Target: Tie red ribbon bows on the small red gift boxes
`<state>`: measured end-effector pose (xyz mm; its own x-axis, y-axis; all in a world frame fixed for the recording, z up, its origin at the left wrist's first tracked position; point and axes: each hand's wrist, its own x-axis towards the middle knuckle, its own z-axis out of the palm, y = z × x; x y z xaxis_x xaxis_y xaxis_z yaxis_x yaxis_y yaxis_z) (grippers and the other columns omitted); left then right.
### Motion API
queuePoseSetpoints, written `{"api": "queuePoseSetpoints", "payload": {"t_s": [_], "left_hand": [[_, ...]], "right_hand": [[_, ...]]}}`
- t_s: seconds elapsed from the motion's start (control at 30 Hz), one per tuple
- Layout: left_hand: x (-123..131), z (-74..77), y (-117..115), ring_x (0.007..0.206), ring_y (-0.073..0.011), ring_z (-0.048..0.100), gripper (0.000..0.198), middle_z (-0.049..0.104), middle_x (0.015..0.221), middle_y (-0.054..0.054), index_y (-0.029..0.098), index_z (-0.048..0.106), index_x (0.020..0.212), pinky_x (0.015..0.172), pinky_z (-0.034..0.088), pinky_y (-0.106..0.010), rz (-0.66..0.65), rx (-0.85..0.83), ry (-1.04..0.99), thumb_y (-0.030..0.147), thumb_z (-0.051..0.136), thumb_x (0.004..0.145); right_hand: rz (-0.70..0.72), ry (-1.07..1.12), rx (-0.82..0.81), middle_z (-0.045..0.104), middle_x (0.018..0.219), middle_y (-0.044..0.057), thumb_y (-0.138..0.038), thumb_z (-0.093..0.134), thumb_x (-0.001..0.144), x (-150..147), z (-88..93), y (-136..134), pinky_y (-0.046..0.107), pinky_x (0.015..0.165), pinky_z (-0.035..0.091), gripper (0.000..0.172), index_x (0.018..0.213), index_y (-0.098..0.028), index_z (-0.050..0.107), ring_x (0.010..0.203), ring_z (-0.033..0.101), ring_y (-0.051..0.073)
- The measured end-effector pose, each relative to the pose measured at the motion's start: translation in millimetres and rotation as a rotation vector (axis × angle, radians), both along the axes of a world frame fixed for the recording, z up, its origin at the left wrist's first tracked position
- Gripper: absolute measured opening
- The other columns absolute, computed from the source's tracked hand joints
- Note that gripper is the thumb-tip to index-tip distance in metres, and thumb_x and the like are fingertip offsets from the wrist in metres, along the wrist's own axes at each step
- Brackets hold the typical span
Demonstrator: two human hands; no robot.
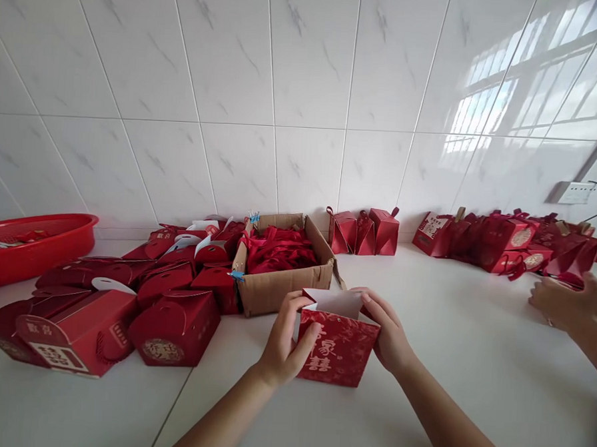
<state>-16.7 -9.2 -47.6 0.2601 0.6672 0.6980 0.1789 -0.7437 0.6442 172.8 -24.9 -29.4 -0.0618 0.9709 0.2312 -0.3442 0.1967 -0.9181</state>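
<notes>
You hold a small red gift box [339,352] between both hands, and it stands on the white counter [470,379] in front of you, with its top open. Your left hand [283,346] grasps its left side and your right hand [387,333] its right side; the fingers [369,299] curl over the upper edge. Just behind it stands a cardboard carton [280,288] with red cloth [277,249] inside. To the left lie many folded red boxes [173,324] and a red basket [32,246]. Another person's hand [569,304] rests at the far right.
</notes>
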Motion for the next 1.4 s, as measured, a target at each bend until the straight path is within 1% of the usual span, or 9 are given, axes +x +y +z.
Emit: {"api": "queuePoseSetpoints", "payload": {"t_s": [0.1, 0.27, 0.4, 0.53, 0.67, 0.77, 0.97, 1.17, 1.4], "left_hand": [[4, -4.8, 1, 0.106, -0.0215, 0.05, 0.034, 0.048, 0.113, -0.009, 0.025, 0.037, 0.119, 0.093, 0.04, -0.036, 0.05, 0.021, -0.03, 0.024, 0.052, 0.088], [10, -4.9, 2, 0.083, -0.0158, 0.056, 0.038, 0.055, 0.093, -0.002, 0.026, 0.028, 0.115, 0.082, 0.044, -0.031, 0.076, -0.129, -0.192, 0.025, 0.055, 0.088], [8, 2.9, 1, 0.086, -0.0165, 0.057, 0.034, 0.057, 0.094, -0.003, 0.023, 0.039, 0.114, 0.081, 0.044, -0.029, 0.086, -0.237, -0.191, 0.029, 0.058, 0.087], [3, 10.7, -1, 0.076, -0.0143, 0.055, 0.017, 0.056, 0.082, 0.0, 0.02, 0.051, 0.095, 0.072, 0.044, -0.025, 0.022, -0.311, -0.168, 0.032, 0.059, 0.086], [0, 13.4, -2, 0.069, -0.0118, 0.053, 0.015, 0.056, 0.081, 0.002, 0.021, 0.05, 0.097, 0.066, 0.044, -0.023, -0.112, -0.362, -0.204, 0.03, 0.057, 0.087], [0, 11.8, -2, 0.079, -0.0135, 0.058, 0.023, 0.062, 0.093, -0.001, 0.025, 0.05, 0.112, 0.074, 0.046, -0.025, -0.117, -0.287, -0.191, 0.026, 0.054, 0.089], [0, 11.7, 1, 0.086, -0.0151, 0.062, 0.014, 0.067, 0.092, -0.003, 0.02, 0.064, 0.096, 0.078, 0.048, -0.025, -0.058, -0.034, -0.112, 0.016, 0.054, 0.087], [-3, 13.5, 2, 0.076, -0.0136, 0.063, 0.01, 0.068, 0.086, -0.003, 0.018, 0.062, 0.091, 0.068, 0.05, -0.023, -0.059, -0.005, -0.082, 0.013, 0.058, 0.083], [0, 11.1, 1, 0.074, -0.0129, 0.063, 0.007, 0.066, 0.081, -0.002, 0.019, 0.061, 0.085, 0.071, 0.05, -0.023, -0.049, 0.006, -0.075, 0.013, 0.061, 0.081]], "right_hand": [[0.002, -0.046, -0.007, 0.061, 0.074, 0.002, -0.051, 0.049, 0.087, 0, 0.0, -6, 0.028, 0.058, 0.041, 0.033, 0.098, -0.023, 0.062, 0.065, 0.055, 0.018], [0.064, -0.134, 0.117, 0.064, 0.099, 0.005, -0.058, 0.051, 0.084, -3, -0.9, -13, 0.031, 0.07, 0.047, 0.042, 0.107, -0.024, 0.059, 0.084, 0.058, 0.022], [0.039, -0.139, 0.083, 0.065, 0.089, 0.002, -0.04, 0.061, 0.085, -5, -0.8, -13, 0.027, 0.068, 0.049, 0.021, 0.098, -0.025, 0.061, 0.078, 0.06, 0.017], [0.035, -0.153, 0.114, 0.066, 0.079, 0.001, -0.037, 0.06, 0.086, -4, -5.9, -11, 0.024, 0.064, 0.05, 0.016, 0.089, -0.022, 0.065, 0.072, 0.061, 0.014], [0.045, -0.151, 0.137, 0.067, 0.078, -0.001, -0.035, 0.06, 0.087, 0, -13.8, -9, 0.025, 0.063, 0.053, 0.023, 0.11, -0.029, 0.059, 0.069, 0.063, 0.013], [-0.004, -0.181, 0.211, 0.067, 0.085, -0.002, -0.031, 0.059, 0.088, 2, -17.7, -7, 0.022, 0.063, 0.053, 0.019, 0.106, -0.032, 0.061, 0.071, 0.062, 0.011], [-0.037, -0.242, 0.328, 0.068, 0.093, 0.0, -0.024, 0.056, 0.09, 5, -19.1, -5, 0.019, 0.064, 0.052, 0.014, 0.098, -0.031, 0.065, 0.076, 0.063, 0.01], [-0.038, -0.284, 0.346, 0.066, 0.097, 0.0, -0.019, 0.066, 0.082, 3, -17.4, -7, 0.021, 0.065, 0.055, 0.02, 0.098, -0.03, 0.061, 0.081, 0.063, 0.012], [-0.124, -0.278, 0.308, 0.068, 0.089, 0.0, -0.027, 0.057, 0.09, 0, -16.7, -10, 0.019, 0.062, 0.054, 0.007, 0.092, -0.027, 0.063, 0.076, 0.064, 0.011]]}}
